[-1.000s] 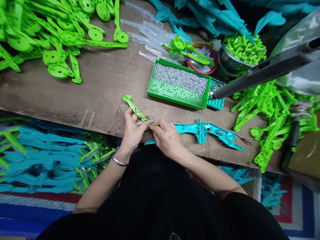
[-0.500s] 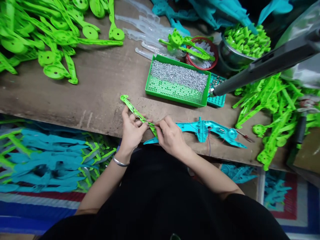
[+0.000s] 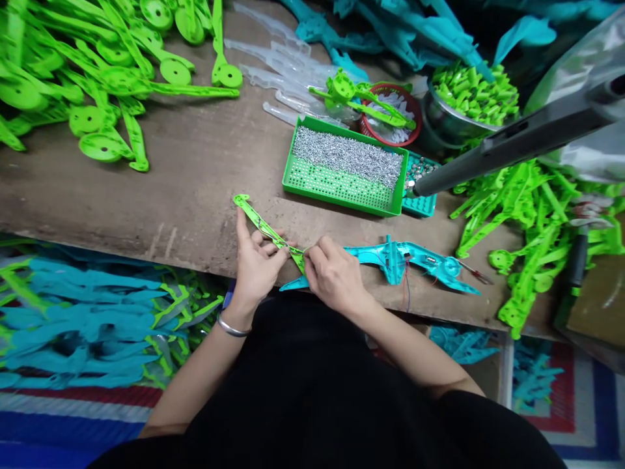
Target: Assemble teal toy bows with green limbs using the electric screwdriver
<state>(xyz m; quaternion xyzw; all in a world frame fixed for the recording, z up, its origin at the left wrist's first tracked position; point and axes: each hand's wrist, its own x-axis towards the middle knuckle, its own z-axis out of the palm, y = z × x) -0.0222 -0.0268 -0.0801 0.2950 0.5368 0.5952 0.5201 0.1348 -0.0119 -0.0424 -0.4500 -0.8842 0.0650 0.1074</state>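
A slim green plastic part (image 3: 258,222) with a thin wire along it slants across the front of the bench. My left hand (image 3: 258,266) is closed on its middle, thumb against the near side. At its lower right end, my right hand (image 3: 334,273) pinches with fingers together; the wire leads toward those fingertips, but what exactly they hold is too small to see. Under and beyond my right hand lies a blue plastic shell (image 3: 390,257) with red and dark wires, its left tip showing between my hands.
A green tray (image 3: 342,202) of small screws stands behind, a smaller blue tray (image 3: 424,207) beside it. A grey powered-tool-like shaft (image 3: 493,150) reaches in from the right. Green parts heap up at left (image 3: 97,65) and right (image 3: 522,221). Blue parts (image 3: 88,319) lie below the bench edge.
The view has shifted slightly. Both hands keep their hold on the green part, and the right fingers have curled in more at its lower end.
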